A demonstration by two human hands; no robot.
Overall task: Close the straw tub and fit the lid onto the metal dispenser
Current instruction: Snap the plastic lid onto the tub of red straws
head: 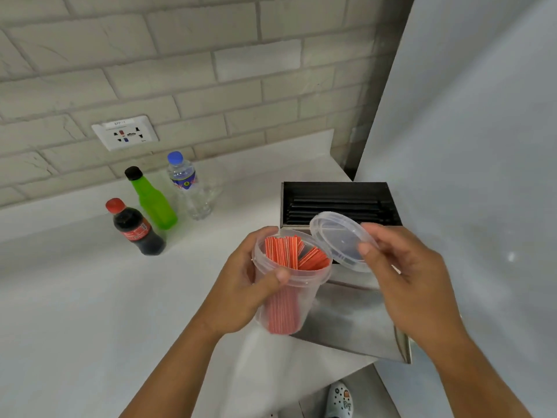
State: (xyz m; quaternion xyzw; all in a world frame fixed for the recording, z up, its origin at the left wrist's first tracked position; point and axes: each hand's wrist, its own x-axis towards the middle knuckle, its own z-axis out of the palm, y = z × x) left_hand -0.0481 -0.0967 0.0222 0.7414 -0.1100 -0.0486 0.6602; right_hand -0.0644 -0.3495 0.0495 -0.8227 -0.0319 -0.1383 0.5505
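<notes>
Fingers [278, 274] of the left hand [241, 285] wrap around the upper wall of the straw tub [289, 285], thumb across the front just under the rim, holding it aloft at the centre of the frame. The right hand [401, 276] pinches the round tub lid [340, 239] at its right edge, thumb on the near face, the other fingers hidden behind it. That lid tilts steeply, its left edge just beside the tub's rim, not yet seated.

Both pieces are thin, clear plastic, light and somewhat flexible by the look of them; the tub probably dents under a hard squeeze, so a grip near the stiffer rolled rim suits it. Its smooth wall may be slippery. Red-and-white striped straws [297, 253] stand packed inside, some leaning across the mouth; any that poke up could block the lid. The lid likely snaps on with even pressure around its raised ring.

Behind the hands, right of centre, the metal dispenser [340, 203] sits open on the white tabletop [75, 297], a rectangular steel box holding black straws laid flat. A brushed-steel sheet, likely its lid [355, 324], lies below it at lower right; it looks rigid and heavier, with thin edges best gripped along the sides.
</notes>
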